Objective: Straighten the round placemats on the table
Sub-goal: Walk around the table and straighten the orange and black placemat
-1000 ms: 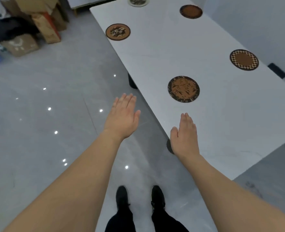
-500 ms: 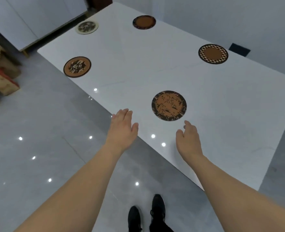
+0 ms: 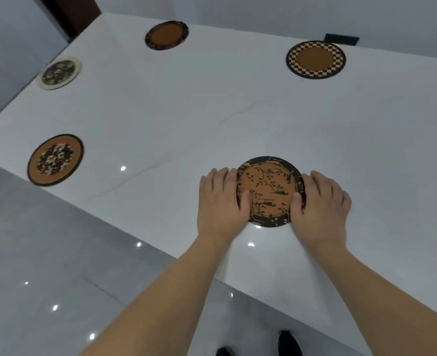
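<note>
Both hands point(image 3: 218, 201) now flank the branch-patterned placemat point(image 3: 268, 190).

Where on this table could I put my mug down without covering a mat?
The wide bare middle of the table, between the checkered mat and the floral mat, is free. Crowded: the near edge, where left hand and right hand flank the branch-patterned mat.

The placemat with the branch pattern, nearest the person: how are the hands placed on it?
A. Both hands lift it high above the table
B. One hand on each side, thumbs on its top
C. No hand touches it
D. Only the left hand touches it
B: the left hand and the right hand flank the branch-pattern placemat, thumbs resting on its face, while it lies flat on the table.
</note>
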{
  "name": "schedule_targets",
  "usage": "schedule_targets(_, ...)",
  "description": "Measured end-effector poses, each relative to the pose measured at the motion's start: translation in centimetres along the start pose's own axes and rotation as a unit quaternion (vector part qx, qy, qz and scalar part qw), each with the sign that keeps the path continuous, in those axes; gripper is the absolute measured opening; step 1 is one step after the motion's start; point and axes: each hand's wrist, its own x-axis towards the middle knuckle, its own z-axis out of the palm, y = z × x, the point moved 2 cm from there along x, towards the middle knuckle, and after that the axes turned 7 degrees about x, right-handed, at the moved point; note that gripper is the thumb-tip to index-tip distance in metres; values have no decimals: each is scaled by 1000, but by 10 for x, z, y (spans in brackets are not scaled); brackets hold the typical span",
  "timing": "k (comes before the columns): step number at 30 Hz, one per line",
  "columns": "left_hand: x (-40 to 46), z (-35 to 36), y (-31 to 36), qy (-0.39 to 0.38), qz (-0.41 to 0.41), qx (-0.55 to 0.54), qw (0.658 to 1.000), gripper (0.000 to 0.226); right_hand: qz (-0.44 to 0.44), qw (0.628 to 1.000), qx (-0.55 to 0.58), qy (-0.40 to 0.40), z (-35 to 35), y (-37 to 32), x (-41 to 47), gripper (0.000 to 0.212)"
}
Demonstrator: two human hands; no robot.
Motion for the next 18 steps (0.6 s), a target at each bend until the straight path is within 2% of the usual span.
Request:
schedule_targets(6,4,0,-5,-8,-3,-27,1000,51,3,1000,22,9,-3,-1,1,44)
schedule_targets(11,6,-3,-9,-3,-9,-67,998,44,6,996,78,31,-7,-2,1,32)
schedule_targets(18,4,-2,-6,18,-9,-61,998,37,-7,994,100,47,-8,0,-1,22)
